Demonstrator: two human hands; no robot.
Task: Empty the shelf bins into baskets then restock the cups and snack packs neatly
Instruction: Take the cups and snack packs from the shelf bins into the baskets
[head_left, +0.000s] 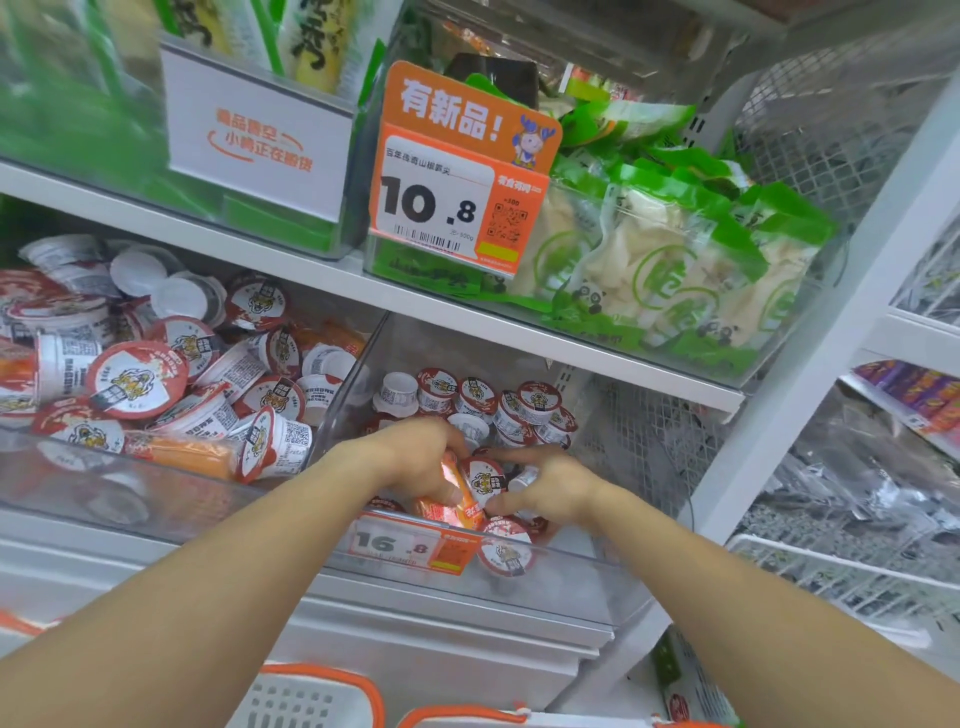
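Baskets sit below our arms. Our left grip pinches an orange pack; our right grip pinches a cup in the bin.

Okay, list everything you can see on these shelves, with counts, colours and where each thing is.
Small red-and-white foil-lidded cups: dozens, heaped in the lower left clear bin.
Same cups: about fifteen, lower right clear plastic bin.
Orange snack packs: several, among the left bin's cups.
Green-and-white snack bags: many, upper right bin.
Orange price tag reading 10.8: one, on that bin's front.
Orange price tag reading 16.8: one, on the lower right bin.
White card with orange text: one, upper left bin.
Orange-rimmed white baskets: two, bottom edge.
Left hand: gripping an orange pack.
Right hand: holding a cup.
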